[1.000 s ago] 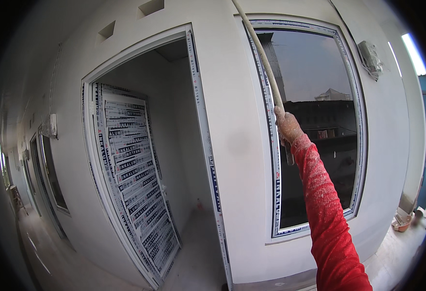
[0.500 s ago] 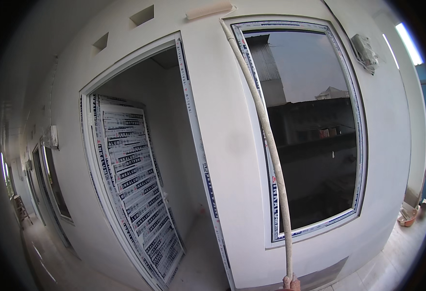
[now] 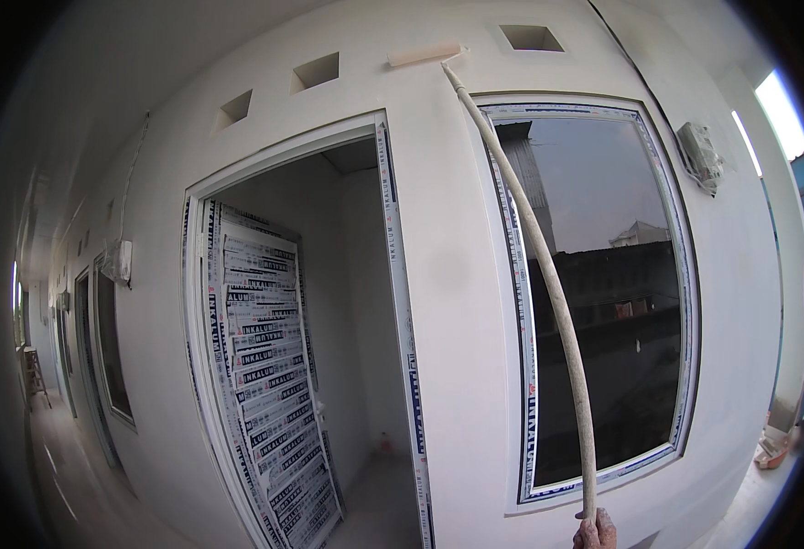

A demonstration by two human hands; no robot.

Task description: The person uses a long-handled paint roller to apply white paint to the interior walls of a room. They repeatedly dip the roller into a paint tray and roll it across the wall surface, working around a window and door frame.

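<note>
Well to the left of the big window (image 3: 617,357), one box (image 3: 119,263) wrapped in plastic hangs on the wall (image 3: 452,366), a wire running up from it. Nearer the window, on its left, one door (image 3: 269,366) stands ajar inside one frame (image 3: 393,206), its face covered in white and dark strips. Of three near vents (image 3: 317,71), two sit above the frame, left of the window, and the third directly above the window. One pale pink roller (image 3: 425,56) lies just above the window's upper left corner, apparently against the wall. Its one pole (image 3: 553,284) slants down across the window's left part to below its bottom edge, where the right hand (image 3: 596,531) holds it, fingers curled closely around it; the hand is partly cut off. Right of the window hangs a second wrapped box (image 3: 700,157); beyond, low down, sits one reddish tray (image 3: 771,455), too small to tell clearly.
</note>
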